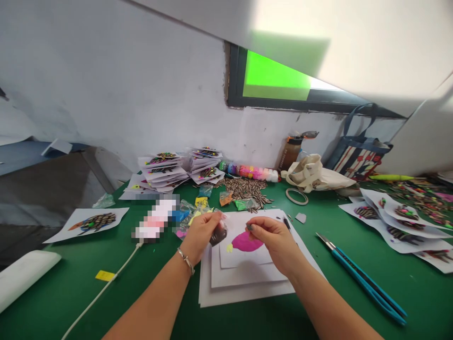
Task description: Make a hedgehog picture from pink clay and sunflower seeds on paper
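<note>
My left hand [198,236] is closed on a small clear plastic bag [219,233] with something dark and clay-like inside. Thumb and fingertips of my right hand [276,238] are pinched around a tiny dark lump [249,227], which looks like a bit of the same stuff. Both hands hover just above stacked white sheets [247,278]. On the top sheet is a flat magenta oval [244,242] with a small yellow patch [230,247] at its left end. A black pen [286,223] lies at the sheets' right edge, partly behind my right hand.
Blue tweezers [364,278] lie on the green table at right. Behind the sheets are several coloured clay packets [225,198], a seed pile [244,191] and a tape roll [296,196]. Stacked seed pictures [163,172] stand at back left. A white cable [106,288] crosses the left side.
</note>
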`<state>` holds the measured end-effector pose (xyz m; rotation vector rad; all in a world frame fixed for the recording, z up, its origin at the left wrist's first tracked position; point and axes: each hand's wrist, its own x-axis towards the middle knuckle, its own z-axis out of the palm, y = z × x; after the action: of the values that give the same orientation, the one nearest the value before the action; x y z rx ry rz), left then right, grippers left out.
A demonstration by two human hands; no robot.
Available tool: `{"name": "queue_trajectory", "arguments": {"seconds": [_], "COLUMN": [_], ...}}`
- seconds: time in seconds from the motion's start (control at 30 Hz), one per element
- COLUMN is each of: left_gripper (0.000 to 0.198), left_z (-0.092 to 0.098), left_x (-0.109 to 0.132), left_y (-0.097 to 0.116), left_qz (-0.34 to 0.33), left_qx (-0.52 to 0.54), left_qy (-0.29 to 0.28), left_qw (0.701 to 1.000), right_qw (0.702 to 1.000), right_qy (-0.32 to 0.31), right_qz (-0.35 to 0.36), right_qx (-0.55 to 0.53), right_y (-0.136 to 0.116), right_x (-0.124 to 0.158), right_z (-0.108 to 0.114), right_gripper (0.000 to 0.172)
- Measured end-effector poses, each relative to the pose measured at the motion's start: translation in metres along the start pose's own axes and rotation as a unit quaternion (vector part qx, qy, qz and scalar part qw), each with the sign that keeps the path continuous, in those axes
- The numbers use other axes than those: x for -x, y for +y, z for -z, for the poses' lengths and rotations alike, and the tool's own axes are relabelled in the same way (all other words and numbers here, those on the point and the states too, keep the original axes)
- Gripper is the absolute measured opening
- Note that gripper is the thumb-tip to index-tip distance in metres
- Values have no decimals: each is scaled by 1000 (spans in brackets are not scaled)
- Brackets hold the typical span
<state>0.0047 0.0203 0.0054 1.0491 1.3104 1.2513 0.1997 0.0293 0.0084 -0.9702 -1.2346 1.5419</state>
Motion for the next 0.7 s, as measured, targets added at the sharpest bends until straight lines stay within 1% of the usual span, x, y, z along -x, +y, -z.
{"name": "queue_trajectory", "arguments": {"seconds": [0.07, 0.13, 0.17, 0.23, 0.33, 0.4, 0.47, 0.5, 0.53, 0.57, 0.6, 0.63, 0.67, 0.7], "left_gripper": [41, 42, 41, 35, 36, 39, 39, 39, 39, 40, 43, 47, 49, 47], "left_z": [7, 14, 16, 22, 28, 29, 26, 23, 18, 11, 4, -4, -11, -18], "left_x": [-4, -6, -7, -8, -10, -10, -6, -3, 0, 5, 10, 15, 19, 23], "left_y": [1, 2, 2, 1, 0, 1, 4, 6, 8, 10, 11, 13, 13, 14], "left_qz": [-15, -42, -62, -98, -124, -169, -233, -253, -247, -212, -151, -89, -42, -16], "left_qx": [-49, -130, -180, -280, -385, -416, -404, -377, -334, -278, -209, -138, -76, -25], "left_qy": [28, 37, 41, 55, 76, 101, 144, 163, 158, 127, 67, -3, -68, -111], "left_qw": [998, 990, 981, 953, 911, 888, 873, 876, 896, 928, 964, 986, 994, 993], "right_qw": [1000, 1000, 1000, 999, 999, 1000, 1000, 1000, 1000, 1000, 999, 997, 992, 985], "right_qy": [-4, -9, -12, -16, -12, -5, 2, 5, 7, 9, 10, 9, 10, 12], "right_qz": [-10, -17, -19, -22, -23, -22, -20, -17, -11, -1, 17, 43, 75, 109], "right_qx": [-13, -19, -21, -22, -21, -15, -5, 3, 12, 25, 45, 70, 101, 134], "right_y": [0, 0, 0, 0, -1, 0, 1, 1, 3, 4, 5, 7, 8, 10], "right_x": [0, 1, 1, 1, 1, 1, 0, 0, 0, 0, 0, 1, 1, 1], "right_z": [-1, -2, -2, -3, -4, -4, -4, -5, -6, -7, -9, -11, -12, -14], "right_gripper": [21, 19, 18, 18, 17, 17, 15, 15, 14, 13, 13, 12, 12, 12]}}
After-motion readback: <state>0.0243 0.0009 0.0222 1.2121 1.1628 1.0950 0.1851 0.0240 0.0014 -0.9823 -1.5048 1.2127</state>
